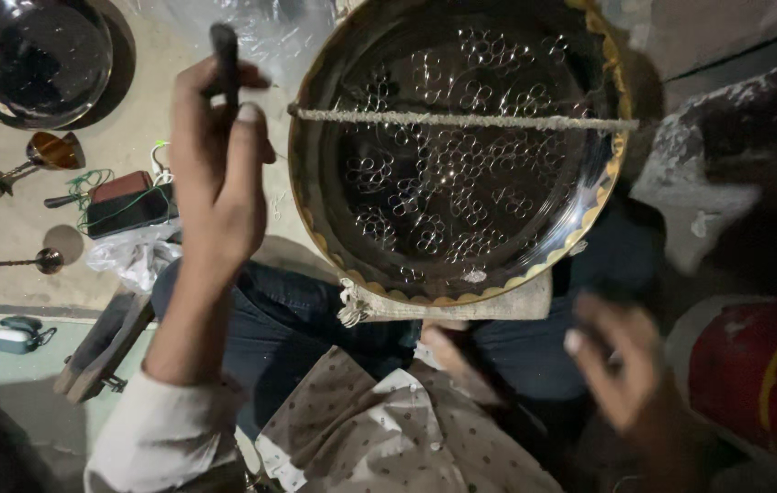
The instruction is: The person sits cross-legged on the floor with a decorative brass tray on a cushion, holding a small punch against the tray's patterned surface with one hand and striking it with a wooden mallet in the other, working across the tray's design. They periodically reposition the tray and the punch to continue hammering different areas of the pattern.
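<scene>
A large round metal tray [589, 219] with a scalloped gold rim and a stamped ring pattern rests on my lap, on a cloth pad [507, 301]. A rough cord [462, 120] stretches straight across its upper part. My left hand [215, 173] is raised left of the tray, fingers closed around a thin dark tool [224, 55] that points up. My right hand [621, 361] hangs low below the tray's right edge, blurred, fingers spread and holding nothing that I can make out.
On the floor at left lie a shiny metal bowl [32, 55], brass goblet-like pieces [42, 155], a dark box with green wire [124, 205], crumpled plastic [133, 256] and a wooden block [101, 342]. A red and white drum [754, 374] stands at right.
</scene>
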